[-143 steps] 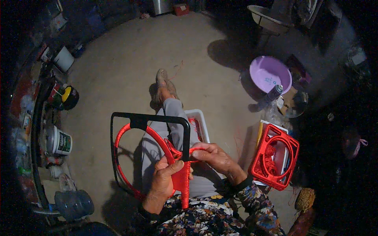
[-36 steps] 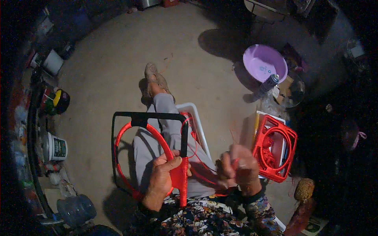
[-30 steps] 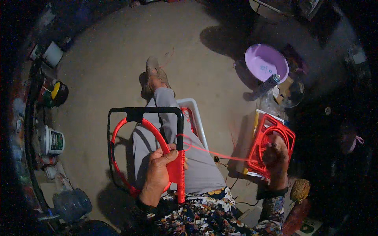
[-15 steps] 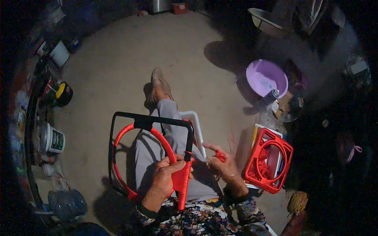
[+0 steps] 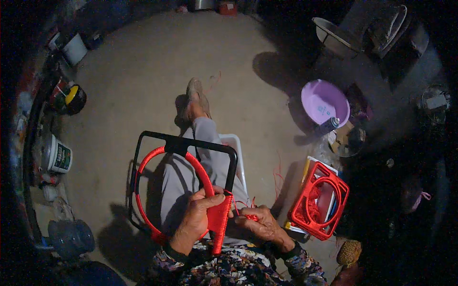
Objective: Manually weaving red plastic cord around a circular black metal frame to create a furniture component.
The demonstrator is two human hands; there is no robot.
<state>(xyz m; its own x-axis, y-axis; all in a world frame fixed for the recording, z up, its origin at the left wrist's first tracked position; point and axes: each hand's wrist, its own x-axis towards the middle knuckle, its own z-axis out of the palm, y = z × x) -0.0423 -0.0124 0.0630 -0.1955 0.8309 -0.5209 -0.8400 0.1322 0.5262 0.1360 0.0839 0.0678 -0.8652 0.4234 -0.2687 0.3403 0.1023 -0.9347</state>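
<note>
Over my lap lies a black rectangular frame with a ring inside it. Red cord is wrapped round much of the ring and the frame's near right corner. My left hand is closed on this red-wrapped corner, thumb on top. Just right of it, my right hand is closed round a small bundle of red cord. A loose strand runs between the bundle and the frame's right side. Part of the corner is hidden beneath my left hand.
A finished-looking red frame rests on a box at the right, with red cord inside. Beyond it are a spray can and a purple basin. A white-rimmed container stands by my leg. Buckets line the left.
My right hand has moved left and nearer to the frame, and its extended finger has curled in round the red cord. The left hand keeps its hold on the frame.
</note>
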